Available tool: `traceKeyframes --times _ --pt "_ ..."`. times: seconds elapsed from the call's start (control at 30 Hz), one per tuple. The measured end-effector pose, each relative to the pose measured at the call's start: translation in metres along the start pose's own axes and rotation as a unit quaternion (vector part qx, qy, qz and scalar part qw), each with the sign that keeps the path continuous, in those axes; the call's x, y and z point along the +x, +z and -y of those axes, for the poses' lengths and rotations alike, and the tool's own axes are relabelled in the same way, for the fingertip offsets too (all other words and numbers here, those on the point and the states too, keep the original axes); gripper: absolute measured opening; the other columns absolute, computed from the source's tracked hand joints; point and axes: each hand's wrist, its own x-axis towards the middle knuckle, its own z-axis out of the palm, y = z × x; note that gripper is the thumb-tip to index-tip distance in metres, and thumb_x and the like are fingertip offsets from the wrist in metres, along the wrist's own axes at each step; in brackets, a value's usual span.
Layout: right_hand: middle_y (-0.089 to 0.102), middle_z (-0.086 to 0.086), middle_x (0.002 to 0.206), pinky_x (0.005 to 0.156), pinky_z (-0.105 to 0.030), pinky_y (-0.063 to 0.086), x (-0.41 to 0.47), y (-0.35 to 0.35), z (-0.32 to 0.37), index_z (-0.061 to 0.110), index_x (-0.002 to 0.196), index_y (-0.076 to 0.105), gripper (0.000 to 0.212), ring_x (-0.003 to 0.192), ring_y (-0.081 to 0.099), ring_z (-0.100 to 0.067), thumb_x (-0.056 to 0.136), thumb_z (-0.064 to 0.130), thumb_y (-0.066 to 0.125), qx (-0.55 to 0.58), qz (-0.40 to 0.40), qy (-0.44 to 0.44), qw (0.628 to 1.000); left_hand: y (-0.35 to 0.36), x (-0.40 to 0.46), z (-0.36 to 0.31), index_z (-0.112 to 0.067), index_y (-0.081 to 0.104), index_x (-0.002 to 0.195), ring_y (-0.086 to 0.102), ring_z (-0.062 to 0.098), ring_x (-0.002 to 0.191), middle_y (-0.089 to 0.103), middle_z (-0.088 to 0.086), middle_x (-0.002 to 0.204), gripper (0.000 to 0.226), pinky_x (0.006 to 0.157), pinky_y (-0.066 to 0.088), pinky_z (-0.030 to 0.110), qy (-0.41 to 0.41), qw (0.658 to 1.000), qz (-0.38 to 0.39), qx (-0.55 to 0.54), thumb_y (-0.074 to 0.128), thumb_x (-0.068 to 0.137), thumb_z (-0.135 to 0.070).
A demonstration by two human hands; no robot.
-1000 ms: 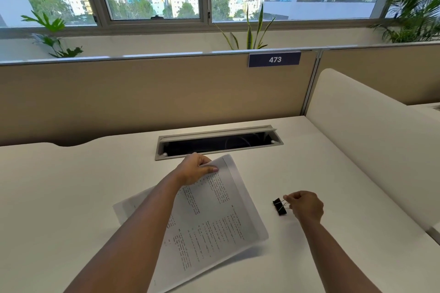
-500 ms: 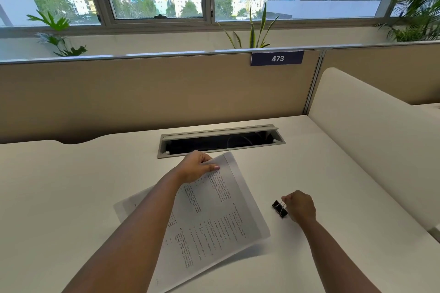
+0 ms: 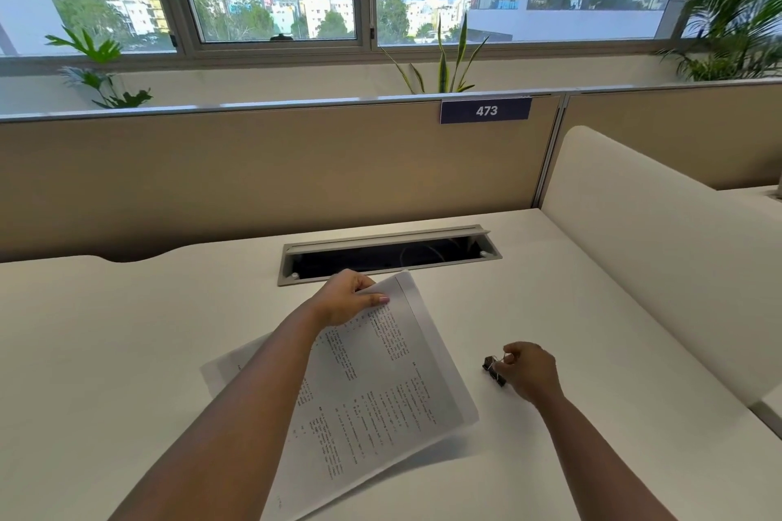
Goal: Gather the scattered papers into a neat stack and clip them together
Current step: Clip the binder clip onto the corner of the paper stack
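The left hand [image 3: 345,298] pinches the far corner of the papers [image 3: 381,385], thumb on top, lifting that edge off the white desk [image 3: 127,351]; the sheets fan back under its forearm. To the right, the right hand [image 3: 529,372] curls around the wire handles of a black binder clip [image 3: 493,369], just beside the papers' edge.
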Motion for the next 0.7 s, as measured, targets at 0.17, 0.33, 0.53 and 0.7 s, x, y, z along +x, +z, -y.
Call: traceKeyframes --times 0.17,0.33,0.53,0.7 --pt "0.062 -0.012 0.091 0.092 -0.042 0.051 0.001 -0.004 0.000 -0.004 0.106 0.064 0.035 0.096 0.062 -0.030 0.073 0.002 0.073 0.169 -0.005 0.038 0.985 0.000 0.000 0.000 -0.024 0.062 0.077 0.064 0.012 0.077 0.066 -0.001 0.088 0.014 0.067 0.050 0.021 0.001 1.000 0.007 -0.004 0.057 0.089 -0.031" --pt "0.067 -0.015 0.086 0.066 -0.029 0.059 -0.005 -0.023 0.026 -0.007 0.098 0.064 0.024 0.087 0.061 -0.025 0.076 -0.005 0.070 0.443 0.086 0.062 0.890 0.001 0.001 0.002 -0.024 0.063 0.080 0.066 0.016 0.082 0.067 0.000 0.090 0.013 0.071 0.051 0.022 -0.003 1.000 0.015 -0.006 0.058 0.089 -0.031" --pt "0.072 -0.001 0.055 0.053 -0.017 0.058 -0.011 -0.036 0.057 -0.002 0.080 0.064 0.007 0.052 0.069 -0.010 0.081 -0.008 0.061 0.552 0.136 0.042 0.821 0.003 0.002 0.003 -0.015 0.067 0.085 0.066 0.021 0.089 0.067 0.004 0.092 0.017 0.073 0.048 0.025 -0.001 0.999 0.034 -0.012 0.058 0.089 -0.030" --pt "0.071 -0.003 0.054 0.051 -0.017 0.057 -0.017 -0.035 0.074 -0.002 0.081 0.064 0.011 0.051 0.069 -0.010 0.081 -0.011 0.059 0.553 0.156 0.013 0.818 0.006 0.001 0.001 -0.006 0.069 0.099 0.064 0.012 0.079 0.066 0.000 0.090 0.027 0.067 0.048 0.018 -0.005 0.999 0.052 -0.009 0.058 0.089 -0.028"
